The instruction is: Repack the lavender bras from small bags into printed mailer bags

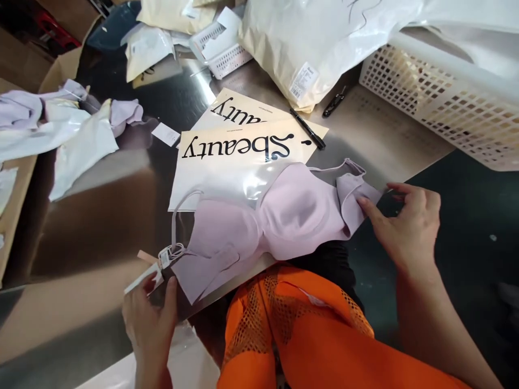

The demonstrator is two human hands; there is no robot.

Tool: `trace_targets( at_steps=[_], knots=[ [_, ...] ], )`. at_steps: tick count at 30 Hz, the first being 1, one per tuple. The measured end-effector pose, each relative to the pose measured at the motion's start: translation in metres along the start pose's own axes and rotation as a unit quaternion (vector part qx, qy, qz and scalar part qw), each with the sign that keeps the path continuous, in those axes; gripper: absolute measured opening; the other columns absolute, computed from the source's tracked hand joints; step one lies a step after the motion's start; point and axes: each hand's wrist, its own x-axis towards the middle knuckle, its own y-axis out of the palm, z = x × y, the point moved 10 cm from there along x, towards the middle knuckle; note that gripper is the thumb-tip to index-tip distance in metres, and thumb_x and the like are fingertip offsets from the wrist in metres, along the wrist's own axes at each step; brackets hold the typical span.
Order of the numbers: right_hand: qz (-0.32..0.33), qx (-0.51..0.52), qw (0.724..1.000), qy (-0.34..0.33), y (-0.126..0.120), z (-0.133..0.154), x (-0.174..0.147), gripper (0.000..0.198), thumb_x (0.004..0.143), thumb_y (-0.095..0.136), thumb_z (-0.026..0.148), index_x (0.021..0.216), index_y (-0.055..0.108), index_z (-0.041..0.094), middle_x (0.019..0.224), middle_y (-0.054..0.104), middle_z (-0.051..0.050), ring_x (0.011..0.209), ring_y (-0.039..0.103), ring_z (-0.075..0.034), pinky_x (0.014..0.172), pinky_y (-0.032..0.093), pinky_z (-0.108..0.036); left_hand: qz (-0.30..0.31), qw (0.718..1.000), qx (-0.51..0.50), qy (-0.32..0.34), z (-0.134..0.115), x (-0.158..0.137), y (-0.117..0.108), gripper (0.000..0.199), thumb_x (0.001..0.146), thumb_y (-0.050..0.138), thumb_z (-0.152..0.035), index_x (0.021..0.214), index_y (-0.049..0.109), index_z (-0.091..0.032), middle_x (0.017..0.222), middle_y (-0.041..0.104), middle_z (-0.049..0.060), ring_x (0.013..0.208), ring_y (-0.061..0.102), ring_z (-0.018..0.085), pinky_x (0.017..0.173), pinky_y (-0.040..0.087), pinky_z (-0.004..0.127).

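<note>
A pale lilac bra [295, 216] lies spread at the table's near edge, cups up, with its straps at the far side. My right hand [405, 227] pinches the folded band at its right end, thumb on top. At the left end, my left hand [150, 313] rests with thumb and fingers apart. Its fingertips touch a white hang tag [141, 278], and the thumb is beside the band's corner. A small bundle of white cord and a label [165, 256] sit there too. Partly under the bra is a printed mailing bag [219, 173] lettered "Sbeauty".
A second printed bag [227, 108] lies beneath the first, with a black pen [308, 129] across them. Behind stand a large stuffed bag [292, 48], a white perforated basket [441, 102] and a small basket [229, 62]. More lilac garments [125, 113] lie at left.
</note>
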Motion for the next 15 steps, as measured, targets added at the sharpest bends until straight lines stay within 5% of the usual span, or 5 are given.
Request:
trace_targets(
  at_steps=[2, 5, 9, 12, 15],
  knots=[
    [-0.03, -0.007, 0.999, -0.026, -0.009, 0.011, 0.002, 0.051, 0.084, 0.064, 0.058, 0.11, 0.063, 0.014, 0.101, 0.061, -0.02, 0.088, 0.059, -0.028, 0.079, 0.048, -0.041, -0.03, 0.998, -0.002, 0.051, -0.001, -0.021, 0.003, 0.035, 0.089, 0.054, -0.048, 0.111, 0.06, -0.021, 0.107, 0.062, 0.013, 0.112, 0.054, 0.036, 0.093, 0.045, 0.051],
    [-0.001, -0.002, 0.994, -0.109, -0.005, 0.04, 0.0, 0.044, 0.084, 0.067, 0.054, 0.107, 0.066, 0.016, 0.092, 0.065, -0.014, 0.089, 0.059, -0.028, 0.081, 0.049, -0.04, -0.111, 0.966, -0.036, 0.229, -0.044, -0.056, -0.002, 0.023, 0.089, 0.061, -0.034, 0.108, 0.06, -0.022, 0.1, 0.062, 0.011, 0.102, 0.058, 0.03, 0.091, 0.045, 0.045],
    [0.058, -0.002, 0.979, -0.196, 0.014, 0.067, -0.006, 0.037, 0.088, 0.064, 0.049, 0.104, 0.071, 0.016, 0.098, 0.068, -0.012, 0.088, 0.061, -0.026, 0.085, 0.049, -0.041, -0.117, 0.911, -0.052, 0.391, -0.103, -0.076, 0.011, 0.038, 0.085, 0.068, -0.031, 0.119, 0.059, -0.016, 0.111, 0.065, 0.015, 0.105, 0.061, 0.03, 0.087, 0.045, 0.04],
    [0.041, 0.02, 0.988, -0.145, 0.021, 0.058, 0.004, 0.021, 0.088, 0.06, 0.033, 0.092, 0.073, 0.018, 0.094, 0.07, -0.01, 0.085, 0.063, -0.025, 0.083, 0.05, -0.039, -0.111, 0.915, -0.022, 0.388, -0.113, -0.061, 0.021, 0.032, 0.088, 0.064, -0.031, 0.117, 0.062, -0.016, 0.102, 0.07, 0.012, 0.104, 0.063, 0.029, 0.087, 0.043, 0.04],
    [-0.004, 0.181, 0.983, 0.034, 0.021, 0.02, 0.021, 0.016, 0.082, 0.066, 0.033, 0.085, 0.069, 0.018, 0.078, 0.068, -0.004, 0.069, 0.061, -0.018, 0.073, 0.052, -0.034, -0.119, 0.915, -0.022, 0.385, -0.102, -0.047, 0.018, 0.014, 0.09, 0.058, -0.028, 0.095, 0.066, -0.018, 0.088, 0.071, 0.008, 0.095, 0.065, 0.027, 0.083, 0.043, 0.038]
  ],
)
